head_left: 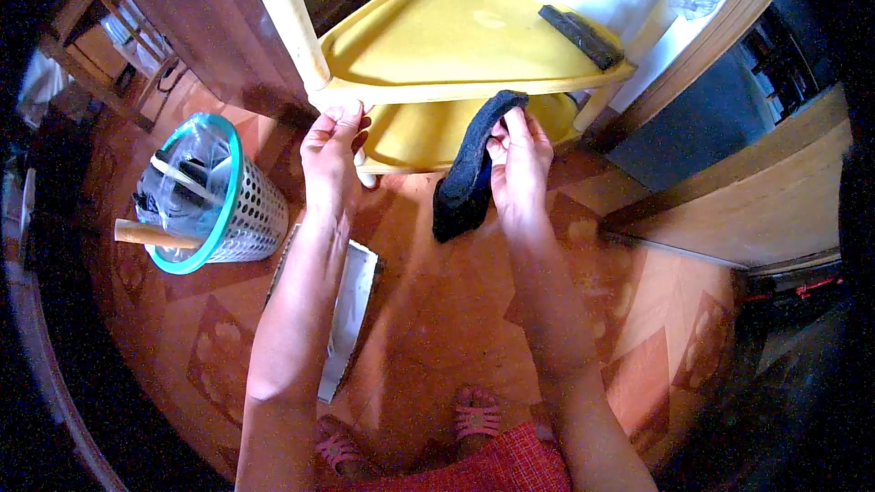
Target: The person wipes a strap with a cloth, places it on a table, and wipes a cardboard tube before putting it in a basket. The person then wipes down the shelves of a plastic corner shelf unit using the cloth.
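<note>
A yellow corner shelf rack [428,36] with two visible tiers stands in front of me. At the front left corner of its upper tier, my left hand [334,148] is closed with thumb and fingers at the rim, beside the pale post. My right hand [520,159] is closed on a black cloth [465,182], which hangs down in front of the lower tier [410,135]. The cloth's top end reaches the upper tier's front edge. On that tier, towards the right, lies a dark oblong object [581,37], its kind unclear.
A white perforated basket with a teal rim [239,191] stands at left, holding plastic and a wooden stick. Beneath my left forearm lies a white tray-like piece [354,310] on the tiled floor. A wooden door frame [702,41] and low wooden panel [738,200] bound the right.
</note>
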A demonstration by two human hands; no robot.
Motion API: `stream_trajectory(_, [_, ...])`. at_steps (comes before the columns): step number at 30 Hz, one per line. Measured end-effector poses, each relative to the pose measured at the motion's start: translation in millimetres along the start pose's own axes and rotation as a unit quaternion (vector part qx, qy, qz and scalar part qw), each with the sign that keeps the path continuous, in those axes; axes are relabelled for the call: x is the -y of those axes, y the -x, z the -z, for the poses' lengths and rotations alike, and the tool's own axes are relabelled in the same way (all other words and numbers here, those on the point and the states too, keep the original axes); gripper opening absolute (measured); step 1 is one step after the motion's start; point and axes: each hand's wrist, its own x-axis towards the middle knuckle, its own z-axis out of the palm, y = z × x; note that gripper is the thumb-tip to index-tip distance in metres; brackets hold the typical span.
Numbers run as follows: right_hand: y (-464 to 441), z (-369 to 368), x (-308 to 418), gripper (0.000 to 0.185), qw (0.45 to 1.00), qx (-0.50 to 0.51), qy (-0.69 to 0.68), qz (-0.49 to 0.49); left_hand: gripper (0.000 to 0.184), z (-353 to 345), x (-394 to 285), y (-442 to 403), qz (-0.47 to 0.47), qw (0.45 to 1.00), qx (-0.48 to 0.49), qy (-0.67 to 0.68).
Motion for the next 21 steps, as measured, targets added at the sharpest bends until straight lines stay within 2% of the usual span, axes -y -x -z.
stream_trajectory(4, [8.6, 3.5, -10.8, 0.013, 0.999, 0.018, -0.022, 0.021, 0.011, 1.5, 3.5, -1.5, 0.011, 1.000, -0.012, 0.013])
stream_trajectory(6, [14.2, -11.7, -8.1, 0.011, 0.994, -0.011, 0.109, -0.025, 0.010, 2.6, 7.4, -3.4, 0.003, 1.000, -0.010, 0.027])
stream_trajectory(8, [7.6, -12.2, -29.5, 0.020, 0.998, 0.038, 0.030, -0.036, 0.010, 1.5, 8.0, -3.7, -0.002, 0.999, -0.007, 0.040])
stream_trajectory(10, [3.3, -15.8, -30.3, 0.016, 0.998, 0.003, 0.054, 0.026, 0.010, 1.5, 1.0, -1.0, 0.008, 1.000, -0.016, -0.019])
stream_trajectory(13, [-8.2, -4.7, -21.8, 0.009, 0.975, -0.071, 0.103, 0.182, 0.010, 0.6, -2.9, 0.8, 0.005, 1.000, 0.002, 0.005])
stream_trajectory(17, [-25.0, 14.6, -17.9, 0.010, 0.982, -0.071, 0.061, 0.164, 0.010, 1.3, 5.2, -1.1, 0.017, 0.999, 0.004, 0.032])
stream_trajectory(20, [-9.5, -4.9, -16.7, 0.021, 0.993, -0.071, -0.040, 0.081, 0.010, 0.5, 4.5, -1.9, -0.002, 1.000, -0.016, 0.018])
stream_trajectory(21, [-8.5, -5.4, -18.8, 0.025, 0.995, -0.038, -0.050, 0.072, 0.009, 1.4, 4.4, -1.7, -0.004, 1.000, -0.012, 0.017])
